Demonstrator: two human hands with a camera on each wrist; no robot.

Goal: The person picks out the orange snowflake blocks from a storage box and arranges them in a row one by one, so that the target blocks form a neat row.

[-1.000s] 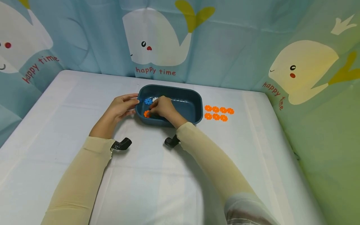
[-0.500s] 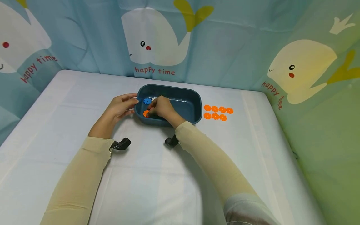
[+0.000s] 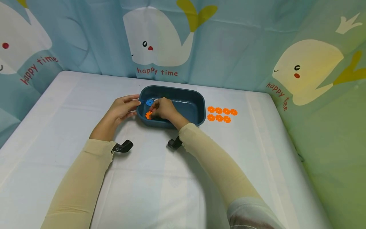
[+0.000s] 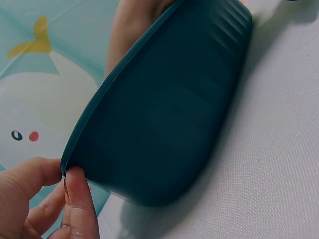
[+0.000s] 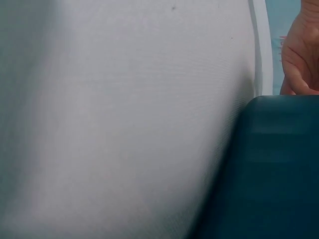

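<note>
A dark teal plastic basin (image 3: 188, 109) stands near the table's back edge. My left hand (image 3: 123, 109) pinches its left rim; in the left wrist view, the thumb and fingers (image 4: 79, 199) meet at the rim. My right hand (image 3: 165, 108) reaches into the basin's left part, thumb and fingers curled together at an orange flower-shaped plastic disc (image 3: 148, 115), seemingly pinching its right edge. The fingertips are partly hidden. A blue flower-shaped disc (image 3: 149, 102) lies behind it, and a white disc (image 3: 156, 100) is mostly covered by the right hand.
Several orange flower-shaped discs (image 3: 219, 110) lie in two rows on the white tablecloth (image 3: 143, 190), right of the basin. A curtain with whale prints (image 3: 234, 44) hangs behind the table. Black camera mounts (image 3: 123, 147) stick out at both wrists.
Both hands stay almost in place. The right fingers shift slightly at the orange disc, and the white disc is a little more covered. The basin has not visibly moved.
</note>
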